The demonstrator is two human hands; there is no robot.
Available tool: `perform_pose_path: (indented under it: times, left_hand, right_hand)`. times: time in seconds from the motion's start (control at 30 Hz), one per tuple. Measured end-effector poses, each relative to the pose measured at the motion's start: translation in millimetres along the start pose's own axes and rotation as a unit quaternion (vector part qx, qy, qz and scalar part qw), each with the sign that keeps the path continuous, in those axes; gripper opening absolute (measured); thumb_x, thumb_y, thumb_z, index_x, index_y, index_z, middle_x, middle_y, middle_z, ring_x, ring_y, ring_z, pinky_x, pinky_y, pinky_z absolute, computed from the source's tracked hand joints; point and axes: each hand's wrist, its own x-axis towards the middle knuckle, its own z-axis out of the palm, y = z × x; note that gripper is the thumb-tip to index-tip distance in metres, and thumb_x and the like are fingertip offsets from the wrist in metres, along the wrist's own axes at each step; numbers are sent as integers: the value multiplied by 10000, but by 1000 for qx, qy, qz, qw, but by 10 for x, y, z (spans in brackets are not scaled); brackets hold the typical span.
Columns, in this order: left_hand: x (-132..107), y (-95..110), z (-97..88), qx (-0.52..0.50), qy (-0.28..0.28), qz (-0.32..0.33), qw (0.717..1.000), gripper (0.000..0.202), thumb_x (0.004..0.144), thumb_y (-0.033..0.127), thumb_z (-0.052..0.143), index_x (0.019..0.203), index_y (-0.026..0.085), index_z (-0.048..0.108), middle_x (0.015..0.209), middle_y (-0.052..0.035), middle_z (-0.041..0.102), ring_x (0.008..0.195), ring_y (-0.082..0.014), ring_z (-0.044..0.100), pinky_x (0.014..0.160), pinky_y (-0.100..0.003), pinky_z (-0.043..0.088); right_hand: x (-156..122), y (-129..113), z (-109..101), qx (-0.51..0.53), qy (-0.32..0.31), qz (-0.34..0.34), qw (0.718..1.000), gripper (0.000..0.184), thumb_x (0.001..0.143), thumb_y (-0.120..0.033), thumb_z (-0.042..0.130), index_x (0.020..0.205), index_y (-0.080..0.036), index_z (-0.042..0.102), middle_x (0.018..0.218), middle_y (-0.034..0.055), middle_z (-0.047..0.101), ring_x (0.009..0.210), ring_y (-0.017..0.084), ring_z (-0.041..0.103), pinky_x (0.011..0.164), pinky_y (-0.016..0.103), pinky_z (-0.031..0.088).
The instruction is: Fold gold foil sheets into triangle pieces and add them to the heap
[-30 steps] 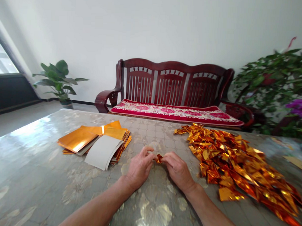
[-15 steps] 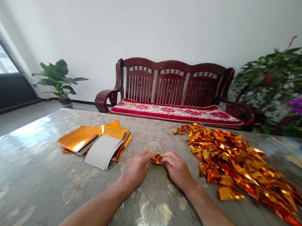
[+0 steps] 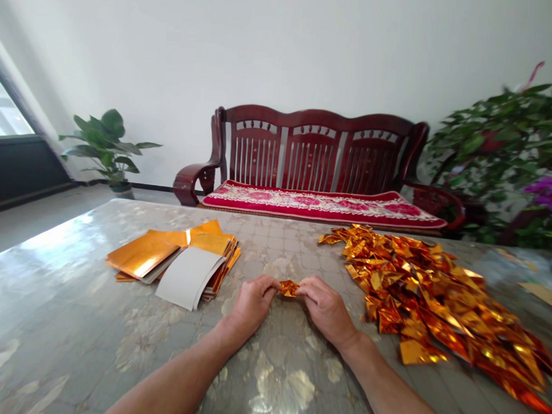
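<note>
Between my two hands is a small folded piece of shiny gold foil paper (image 3: pixel 289 288), low over the middle of the table. My left hand (image 3: pixel 252 300) pinches its left end between thumb and fingers. Its right end is pinched the same way by my right hand (image 3: pixel 325 305). The fingertips cover both ends, so only the creased middle shows. To the left lies a loose stack of gold foil sheets (image 3: pixel 143 251), with a pale sheet (image 3: pixel 188 276) face up at its front. A large heap of folded gold foil pieces (image 3: pixel 419 286) spreads to the right.
A patterned, glossy cover lies over the table (image 3: pixel 127 371). Clear plastic (image 3: pixel 513 266) and a tan strip (image 3: pixel 544 296) rest at the right edge. Beyond the table stand a dark red wooden bench (image 3: pixel 315 154) with a red floral cushion (image 3: pixel 322 203), and potted plants (image 3: pixel 107 141) on either side.
Both hands stay pinched on the folded foil paper, which has shifted very slightly up and left. Its middle looks a little wider spread. The stack and the heap look the same.
</note>
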Motion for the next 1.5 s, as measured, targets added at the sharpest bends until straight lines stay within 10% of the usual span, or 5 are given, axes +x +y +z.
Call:
perform_pose_path:
  times: [0.7, 1.2, 1.5]
  left_hand:
    - [23, -17, -3, -73, 39, -20, 996, 325, 775, 0, 476, 946, 197, 670, 882, 0, 753, 824, -146, 719, 777, -252, 552]
    - [63, -114, 66, -190, 65, -102, 974, 205, 843, 258, 585, 1031, 175, 595, 755, -1, 730, 681, -150, 699, 612, -225, 524]
    - [37, -111, 59, -200, 75, -106, 971, 357, 909, 334, 538, 1240, 202, 512, 1114, -75, 709, 777, -157, 733, 704, -276, 574]
  right_hand:
    - [-2, -1, -14, -36, 11, 2, 999, 308, 928, -87, 471, 1013, -250, 718, 942, 34, 691, 867, 157, 666, 770, 253, 531]
    - [-13, -72, 2, -54, 16, -31, 998, 338, 939, -97, 468, 1142, -251, 690, 984, 42, 730, 900, 172, 686, 819, 292, 555]
    - [5, -12, -15, -106, 97, 5, 990, 318, 910, -116, 503, 1142, -250, 675, 1004, 25, 758, 887, 186, 719, 809, 314, 567]
